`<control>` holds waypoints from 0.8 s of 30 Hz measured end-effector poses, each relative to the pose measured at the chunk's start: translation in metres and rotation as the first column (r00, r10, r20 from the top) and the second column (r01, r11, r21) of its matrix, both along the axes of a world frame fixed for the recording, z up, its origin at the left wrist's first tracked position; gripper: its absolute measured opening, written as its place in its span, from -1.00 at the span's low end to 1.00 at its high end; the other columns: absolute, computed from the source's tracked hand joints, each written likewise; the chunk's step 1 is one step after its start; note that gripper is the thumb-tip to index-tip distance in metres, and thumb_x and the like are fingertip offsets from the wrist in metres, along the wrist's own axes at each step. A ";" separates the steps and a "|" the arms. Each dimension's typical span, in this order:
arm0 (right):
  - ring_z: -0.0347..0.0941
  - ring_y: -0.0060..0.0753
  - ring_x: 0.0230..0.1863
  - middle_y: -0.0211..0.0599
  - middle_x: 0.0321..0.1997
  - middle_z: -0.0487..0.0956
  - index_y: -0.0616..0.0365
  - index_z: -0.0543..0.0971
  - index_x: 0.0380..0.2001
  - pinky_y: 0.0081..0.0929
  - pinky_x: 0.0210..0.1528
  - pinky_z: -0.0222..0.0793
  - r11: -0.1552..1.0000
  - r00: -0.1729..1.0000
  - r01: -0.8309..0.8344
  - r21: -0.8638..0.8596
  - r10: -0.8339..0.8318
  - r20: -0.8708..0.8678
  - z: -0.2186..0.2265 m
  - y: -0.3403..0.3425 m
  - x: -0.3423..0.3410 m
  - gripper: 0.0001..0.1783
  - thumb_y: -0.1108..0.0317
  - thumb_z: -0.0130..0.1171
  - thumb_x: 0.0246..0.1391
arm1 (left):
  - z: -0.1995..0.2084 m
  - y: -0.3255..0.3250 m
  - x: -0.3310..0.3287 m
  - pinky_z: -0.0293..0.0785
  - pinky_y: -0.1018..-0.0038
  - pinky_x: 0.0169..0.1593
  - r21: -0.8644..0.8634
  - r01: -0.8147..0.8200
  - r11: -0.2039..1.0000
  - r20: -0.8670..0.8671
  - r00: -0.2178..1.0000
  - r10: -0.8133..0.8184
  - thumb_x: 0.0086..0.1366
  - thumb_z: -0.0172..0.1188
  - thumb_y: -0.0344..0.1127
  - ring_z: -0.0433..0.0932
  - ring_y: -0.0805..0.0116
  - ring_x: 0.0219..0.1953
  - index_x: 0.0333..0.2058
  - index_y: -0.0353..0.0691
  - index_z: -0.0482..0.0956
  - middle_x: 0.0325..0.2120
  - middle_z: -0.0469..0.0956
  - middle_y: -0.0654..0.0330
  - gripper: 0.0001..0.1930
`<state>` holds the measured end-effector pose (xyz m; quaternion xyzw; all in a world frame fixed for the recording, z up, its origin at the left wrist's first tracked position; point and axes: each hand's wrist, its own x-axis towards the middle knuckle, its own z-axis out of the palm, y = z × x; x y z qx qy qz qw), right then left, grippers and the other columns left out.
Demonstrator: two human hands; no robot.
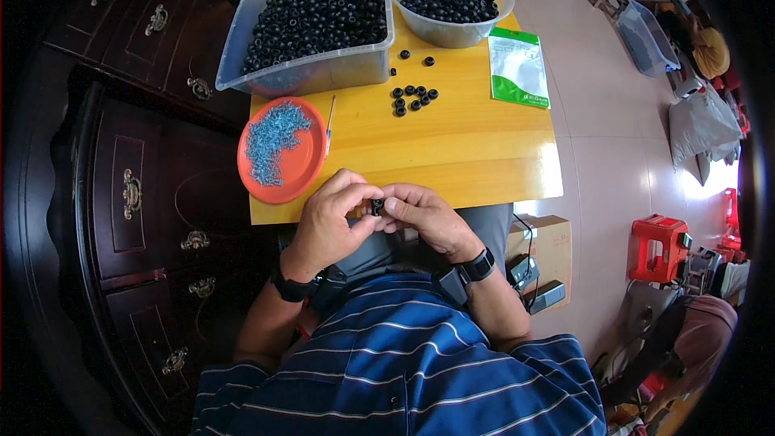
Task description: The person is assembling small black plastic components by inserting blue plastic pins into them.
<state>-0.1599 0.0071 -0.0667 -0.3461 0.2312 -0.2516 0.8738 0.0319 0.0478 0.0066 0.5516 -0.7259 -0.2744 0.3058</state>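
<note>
My left hand [327, 216] and my right hand [429, 216] meet at the table's near edge, both closed round one small black round plastic part [377, 206]. The left thumb and forefinger pinch it from one side, while the right thumb lies against its other side. To the left of my hands is an orange-red plate [303, 163] with a heap of small silvery-blue screws [273, 139]. A thin screwdriver [330, 123] lies along the plate's right edge. Beyond my hands, several black round parts [416, 104] form a loose group on the yellow table [452, 153].
A large clear bin [323, 77] and a round clear tub [448, 35], both full of black parts, stand at the back. A green-and-white bag [518, 69] lies at right. Dark drawers [129, 186] flank the left. A cardboard box [553, 234] and red stool [659, 249] stand rightward; people are farther right.
</note>
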 end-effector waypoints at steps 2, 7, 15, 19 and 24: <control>0.55 -0.67 -0.19 -0.45 -0.14 0.63 0.21 0.55 0.05 -0.67 -0.05 0.47 1.000 0.998 -0.011 -0.018 0.010 -0.057 0.000 0.000 0.000 -0.64 0.15 0.05 0.43 | -0.002 0.000 0.001 0.54 0.36 -0.23 -0.008 0.007 1.000 0.001 1.000 -0.007 0.03 0.37 -0.52 0.61 0.19 -0.31 -0.20 -0.25 0.62 -0.29 0.53 0.12 -0.70; 0.43 -0.73 -0.34 -0.56 -0.30 0.56 0.18 0.60 -0.11 -0.72 -0.23 0.38 1.000 0.998 -0.022 0.007 0.022 -0.053 0.000 -0.002 0.001 -0.66 0.09 0.09 0.41 | -0.004 -0.002 0.002 0.54 0.39 -0.23 -0.012 0.015 1.000 0.000 1.000 -0.015 0.04 0.37 -0.52 0.61 0.22 -0.31 -0.21 -0.25 0.62 -0.29 0.53 0.13 -0.71; 0.32 -0.74 -0.39 -0.60 -0.35 0.50 0.19 0.62 -0.18 -0.73 -0.30 0.29 0.991 0.983 -0.102 -0.089 0.086 -0.165 0.017 -0.002 0.001 -0.69 0.13 0.15 0.37 | 0.001 0.000 0.006 0.53 0.45 -0.26 0.090 0.048 0.995 -0.086 0.995 -0.040 0.05 0.38 -0.56 0.59 0.32 -0.33 -0.17 -0.22 0.64 -0.32 0.51 0.18 -0.69; 0.32 -0.74 -0.39 -0.59 -0.34 0.51 0.20 0.62 -0.16 -0.73 -0.30 0.28 0.989 0.978 -0.113 -0.093 0.094 -0.187 0.019 -0.003 0.001 -0.71 0.17 0.16 0.36 | 0.002 0.000 0.006 0.50 0.52 -0.21 0.147 0.060 0.987 -0.107 0.993 -0.045 0.00 0.41 -0.61 0.54 0.43 -0.31 -0.13 -0.23 0.66 -0.29 0.52 0.25 -0.61; 0.32 -0.75 -0.39 -0.60 -0.34 0.51 0.20 0.62 -0.16 -0.73 -0.30 0.28 0.988 0.979 -0.115 -0.106 0.095 -0.179 0.020 -0.003 0.000 -0.72 0.18 0.15 0.35 | 0.001 0.003 0.006 0.52 0.51 -0.20 0.113 0.071 0.991 -0.074 0.995 -0.062 0.00 0.42 -0.60 0.56 0.41 -0.29 -0.07 -0.25 0.65 -0.26 0.54 0.22 -0.56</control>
